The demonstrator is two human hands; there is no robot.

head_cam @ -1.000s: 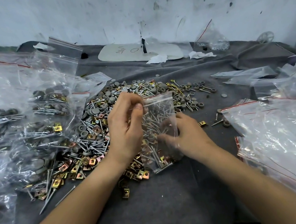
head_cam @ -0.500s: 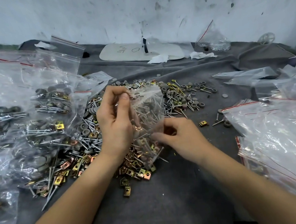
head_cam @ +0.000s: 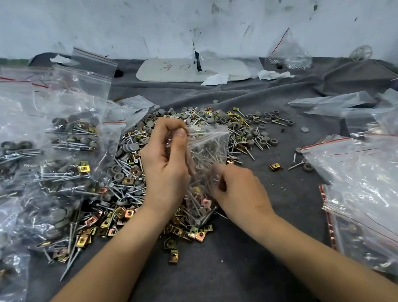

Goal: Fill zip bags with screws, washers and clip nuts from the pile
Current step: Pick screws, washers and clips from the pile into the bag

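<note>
A white wall [head_cam: 200, 11], scuffed and flecked with dark marks, rises behind a wrinkled dark grey cloth [head_cam: 223, 287] covering the work surface, and at its foot lie a flat white board [head_cam: 182, 69] with handwriting, crumpled paper scraps [head_cam: 216, 79] and a small white spoked wheel [head_cam: 363, 52].

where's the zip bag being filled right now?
Head view, centre: the zip bag is held over the near edge of the pile, with the left hand pinching its top corner and the right hand holding its lower part.
</note>
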